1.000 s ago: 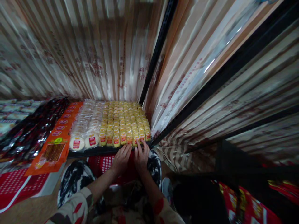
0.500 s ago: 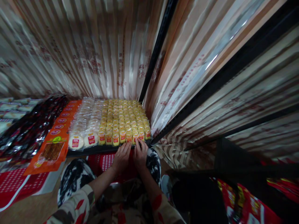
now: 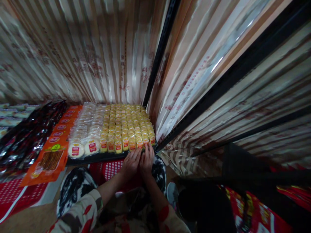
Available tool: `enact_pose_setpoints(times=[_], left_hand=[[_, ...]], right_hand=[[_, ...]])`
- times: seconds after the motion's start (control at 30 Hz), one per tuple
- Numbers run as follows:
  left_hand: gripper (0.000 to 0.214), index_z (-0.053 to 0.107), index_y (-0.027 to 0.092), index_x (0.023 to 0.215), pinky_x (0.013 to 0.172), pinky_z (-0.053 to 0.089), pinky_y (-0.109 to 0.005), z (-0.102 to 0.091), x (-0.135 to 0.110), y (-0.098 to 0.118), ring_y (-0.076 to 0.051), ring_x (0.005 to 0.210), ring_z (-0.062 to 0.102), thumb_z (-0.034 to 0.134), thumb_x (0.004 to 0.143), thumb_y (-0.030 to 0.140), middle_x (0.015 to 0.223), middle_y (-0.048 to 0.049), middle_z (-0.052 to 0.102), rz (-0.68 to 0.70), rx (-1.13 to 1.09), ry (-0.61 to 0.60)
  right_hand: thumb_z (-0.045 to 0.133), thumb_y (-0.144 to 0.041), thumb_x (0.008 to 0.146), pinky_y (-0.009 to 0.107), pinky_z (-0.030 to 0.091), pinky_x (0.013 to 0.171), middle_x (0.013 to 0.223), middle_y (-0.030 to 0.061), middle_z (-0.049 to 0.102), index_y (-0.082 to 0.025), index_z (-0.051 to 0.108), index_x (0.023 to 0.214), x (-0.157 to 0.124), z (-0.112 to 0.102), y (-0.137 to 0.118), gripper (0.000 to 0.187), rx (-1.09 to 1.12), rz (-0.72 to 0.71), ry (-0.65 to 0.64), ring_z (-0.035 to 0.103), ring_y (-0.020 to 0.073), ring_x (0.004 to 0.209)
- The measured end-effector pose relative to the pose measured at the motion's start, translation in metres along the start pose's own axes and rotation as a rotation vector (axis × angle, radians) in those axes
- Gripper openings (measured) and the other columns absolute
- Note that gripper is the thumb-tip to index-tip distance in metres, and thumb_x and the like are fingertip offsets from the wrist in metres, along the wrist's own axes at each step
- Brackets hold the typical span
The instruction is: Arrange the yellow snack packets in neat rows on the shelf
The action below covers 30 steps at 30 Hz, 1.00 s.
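Resting side by side at the front edge of the shelf [image 3: 97, 158], the left hand [image 3: 131, 163] and right hand [image 3: 147, 160] lie flat with fingers stretched out, gripping nothing, fingertips touching the front row of the yellow packets [image 3: 126, 126]. That block lies at 12 o'clock from both hands, its long axis running 6 to 12; packets stand upright, labels facing 6. The right hand is nearer the block's 3 o'clock corner. White round packets [image 3: 85, 136] adjoin at 9 o'clock.
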<state>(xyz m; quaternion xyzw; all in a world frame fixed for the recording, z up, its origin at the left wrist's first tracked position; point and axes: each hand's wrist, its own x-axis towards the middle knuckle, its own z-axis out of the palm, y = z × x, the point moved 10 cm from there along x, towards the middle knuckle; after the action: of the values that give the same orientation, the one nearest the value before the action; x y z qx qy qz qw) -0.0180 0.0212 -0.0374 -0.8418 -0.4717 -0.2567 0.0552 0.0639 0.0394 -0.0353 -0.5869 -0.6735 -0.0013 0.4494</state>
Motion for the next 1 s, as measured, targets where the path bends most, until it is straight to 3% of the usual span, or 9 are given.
enact_pose_setpoints(times=[0.13,0.47,0.77,0.87,1.0], left_hand=[[0.042,0.046,0.006,0.126,0.096,0.04,-0.037,0.0,0.003,-0.001,-0.023,0.117,0.049,0.025,0.094,0.022,0.126,-0.0155,0.055,-0.019,0.003,-0.003],[0.041,0.047,0.009,0.126,0.095,0.04,-0.037,-0.008,0.003,0.001,-0.022,0.118,0.048,0.024,0.094,0.022,0.128,-0.0146,0.053,-0.027,-0.01,-0.044],[0.043,0.04,0.006,0.131,0.101,0.039,-0.039,-0.016,-0.005,0.0,-0.022,0.125,0.042,0.027,0.093,0.019,0.13,-0.0174,0.05,0.071,-0.184,-0.036],[0.04,0.046,0.007,0.127,0.1,0.041,-0.041,-0.022,-0.006,-0.002,-0.022,0.122,0.044,0.028,0.092,0.017,0.127,-0.0174,0.052,0.07,-0.225,-0.012],[0.034,0.058,0.011,0.111,0.096,0.045,-0.04,-0.037,-0.004,-0.015,-0.022,0.112,0.051,0.031,0.09,0.016,0.117,-0.0145,0.058,-0.042,-0.278,0.028]], right_hand=[[0.023,-0.024,0.093,0.049,0.033,0.1,0.141,0.0159,0.034,-0.017,0.027,0.14,0.002,0.007,0.006,0.049,-0.002,0.025,-0.044,0.03,0.0244,0.131],[0.023,-0.026,0.093,0.055,0.031,0.101,0.143,0.0181,0.031,-0.015,0.027,0.14,0.001,0.005,0.001,0.049,0.005,-0.024,0.002,0.025,0.0271,0.133],[0.027,-0.03,0.093,0.054,0.023,0.107,0.146,0.0212,0.022,-0.008,0.021,0.14,0.021,-0.006,-0.008,0.053,0.052,0.109,0.058,0.016,0.0262,0.137],[0.026,-0.032,0.093,0.054,0.021,0.107,0.147,0.0218,0.019,-0.007,0.018,0.141,0.034,-0.007,-0.006,0.055,0.031,0.158,0.102,0.014,0.0258,0.138],[0.027,-0.035,0.092,0.055,0.021,0.106,0.147,0.0235,0.017,-0.005,0.015,0.142,0.048,-0.004,-0.003,0.059,-0.027,0.184,0.173,0.011,0.0276,0.138]])
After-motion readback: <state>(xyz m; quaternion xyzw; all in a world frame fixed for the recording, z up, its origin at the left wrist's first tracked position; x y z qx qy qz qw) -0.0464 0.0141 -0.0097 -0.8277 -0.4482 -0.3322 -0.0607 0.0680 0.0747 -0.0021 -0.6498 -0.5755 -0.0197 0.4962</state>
